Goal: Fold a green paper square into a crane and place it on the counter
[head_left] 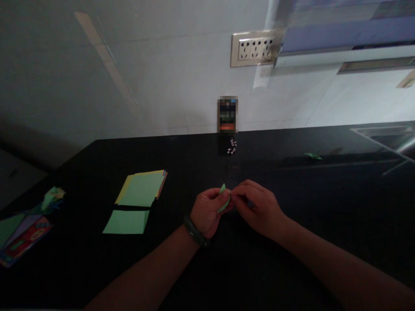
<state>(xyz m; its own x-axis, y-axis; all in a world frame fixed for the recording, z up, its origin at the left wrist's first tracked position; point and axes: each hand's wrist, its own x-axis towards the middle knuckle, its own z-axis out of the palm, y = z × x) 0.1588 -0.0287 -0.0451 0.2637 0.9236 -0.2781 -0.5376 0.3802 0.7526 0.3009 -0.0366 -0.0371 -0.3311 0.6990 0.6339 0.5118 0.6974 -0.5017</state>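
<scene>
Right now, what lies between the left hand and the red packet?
In the head view, a light green sheet lies between them on the black countertop.

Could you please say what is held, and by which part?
A small folded light-green paper piece, pinched near its middle by the left hand; whether the right hand grips is unclear.

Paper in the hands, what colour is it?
The paper is light green, in the head view.

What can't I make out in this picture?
All in the head view:
Green paper: its full shape, partly hidden by the left hand and right hand.
Red packet: its lettering, blurred.
Upright object: its details, masked by pixel blocks.
Sink: the rest, cut off by the picture's right edge.
</scene>
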